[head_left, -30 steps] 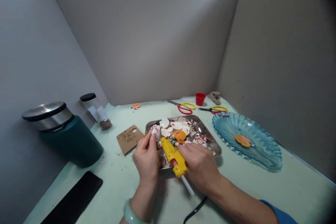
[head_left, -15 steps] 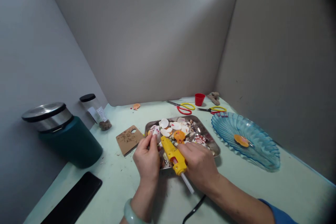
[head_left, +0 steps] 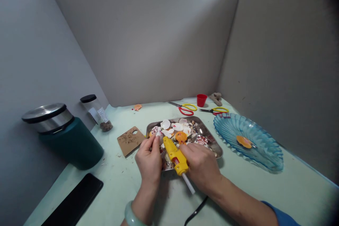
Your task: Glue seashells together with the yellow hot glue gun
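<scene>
In my right hand (head_left: 202,164) is a yellow hot glue gun (head_left: 175,156), with a clear glue stick (head_left: 188,183) sticking out of its rear toward me. Its nozzle points away from me, over a metal tray (head_left: 210,135) of shells. The fingertips of my left hand (head_left: 149,162) pinch a small pale shell (head_left: 158,135) above the tray's left side, just left of the nozzle; my fingers partly hide it. White shells (head_left: 165,124) and an orange shell (head_left: 181,137) lie in the tray beyond the glue gun.
Left stand a teal bottle (head_left: 70,144), a clear jar (head_left: 97,113), a black phone (head_left: 75,199) and a brown board (head_left: 130,141). Behind the tray lie scissors (head_left: 185,108), more scissors (head_left: 215,111) and a red cup (head_left: 201,100). A blue glass dish (head_left: 267,155) sits right. A black cord (head_left: 196,212) trails in front.
My left fingertips have shifted very slightly to the right, nearer the nozzle. The glue gun has barely moved, and the other things stay where they were.
</scene>
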Demonstrator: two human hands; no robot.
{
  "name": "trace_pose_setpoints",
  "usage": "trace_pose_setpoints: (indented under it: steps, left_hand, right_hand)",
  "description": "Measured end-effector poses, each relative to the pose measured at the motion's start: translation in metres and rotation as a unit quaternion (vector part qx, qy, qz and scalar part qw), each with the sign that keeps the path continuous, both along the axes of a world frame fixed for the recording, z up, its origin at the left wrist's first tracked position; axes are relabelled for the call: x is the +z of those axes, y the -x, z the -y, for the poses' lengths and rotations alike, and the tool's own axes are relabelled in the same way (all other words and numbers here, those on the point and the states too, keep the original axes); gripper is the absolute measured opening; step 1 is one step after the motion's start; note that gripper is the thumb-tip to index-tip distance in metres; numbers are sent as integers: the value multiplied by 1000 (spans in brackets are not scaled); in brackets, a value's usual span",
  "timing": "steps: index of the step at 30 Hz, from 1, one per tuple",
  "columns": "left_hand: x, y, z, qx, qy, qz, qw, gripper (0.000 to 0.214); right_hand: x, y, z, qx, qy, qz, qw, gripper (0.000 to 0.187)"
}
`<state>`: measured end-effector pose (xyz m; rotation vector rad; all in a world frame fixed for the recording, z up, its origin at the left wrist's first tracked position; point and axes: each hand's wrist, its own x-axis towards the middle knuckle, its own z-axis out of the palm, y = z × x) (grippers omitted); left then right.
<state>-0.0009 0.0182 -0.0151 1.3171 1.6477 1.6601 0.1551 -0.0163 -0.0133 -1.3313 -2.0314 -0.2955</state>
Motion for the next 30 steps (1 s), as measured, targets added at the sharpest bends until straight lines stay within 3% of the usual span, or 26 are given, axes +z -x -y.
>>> trace_pose_setpoints:
  steps: [12,30]
  left_hand:
    - [1,0,0,-24,-13,-23,999,35]
    - [2,1,-1,-23,8,-33,999,33]
  right_hand:
    - [0,0,0,-24,13,14,1000,12]
    - [-1,-1,1,10,-13,-6,1000,33]
